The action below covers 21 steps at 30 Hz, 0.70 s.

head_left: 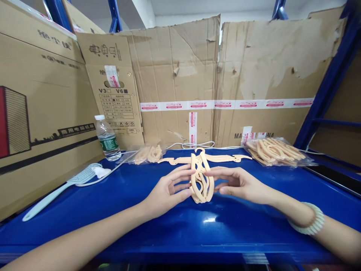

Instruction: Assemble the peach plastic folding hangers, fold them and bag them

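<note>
Upright between my hands stands a folded cream plastic folding hanger [210, 184], its two arms swung down close together. My left hand [165, 192] holds its left side, fingertips behind and thumb near the lower edge. From the right, my right hand [239, 184] has its fingers curled against the other arm, index finger across the front. Just behind lies a second folding hanger [222, 158], spread out flat with its hook toward the back; the folded one partly covers it.
Clear bags of folded hangers lie at the back right [278, 152] and back left [146, 154]. A water bottle [108, 141], a pale hairbrush [64, 184] and a white cable [113, 171] are on the left. A dark flat device [338, 178] lies right. Cardboard [175, 82] walls the blue shelf [126, 233].
</note>
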Tool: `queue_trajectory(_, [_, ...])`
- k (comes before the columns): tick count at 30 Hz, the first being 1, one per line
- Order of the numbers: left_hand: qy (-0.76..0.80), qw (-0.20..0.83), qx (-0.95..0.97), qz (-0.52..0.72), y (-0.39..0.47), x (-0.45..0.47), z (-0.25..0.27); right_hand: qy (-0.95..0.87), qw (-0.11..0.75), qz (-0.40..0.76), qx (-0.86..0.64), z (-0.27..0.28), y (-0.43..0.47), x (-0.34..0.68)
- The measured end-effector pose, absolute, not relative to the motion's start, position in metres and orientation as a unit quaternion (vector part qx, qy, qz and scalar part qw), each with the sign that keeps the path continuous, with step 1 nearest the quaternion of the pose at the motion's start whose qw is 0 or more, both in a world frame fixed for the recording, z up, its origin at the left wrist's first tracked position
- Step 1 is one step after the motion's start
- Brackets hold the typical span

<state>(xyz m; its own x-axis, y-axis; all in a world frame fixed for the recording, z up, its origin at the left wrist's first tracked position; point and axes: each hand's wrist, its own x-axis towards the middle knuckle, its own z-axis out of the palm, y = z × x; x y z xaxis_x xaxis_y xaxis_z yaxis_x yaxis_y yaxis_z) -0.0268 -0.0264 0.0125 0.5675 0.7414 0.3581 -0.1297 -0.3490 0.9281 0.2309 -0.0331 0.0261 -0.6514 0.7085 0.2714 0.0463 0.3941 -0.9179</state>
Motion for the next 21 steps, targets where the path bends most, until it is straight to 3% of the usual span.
queue_trajectory(15, [0.223,0.573,0.671,0.414,-0.0213,-0.0293,0.0137,-0.76,0.373,0.47,-0.249,0.0215,-0.0333,0.2348])
queue_trajectory(21, [0.192,0.573,0.705,0.371,-0.0219,-0.0305,0.0123,-0.772,0.336,0.477,-0.253,0.0241,-0.0342,0.2343])
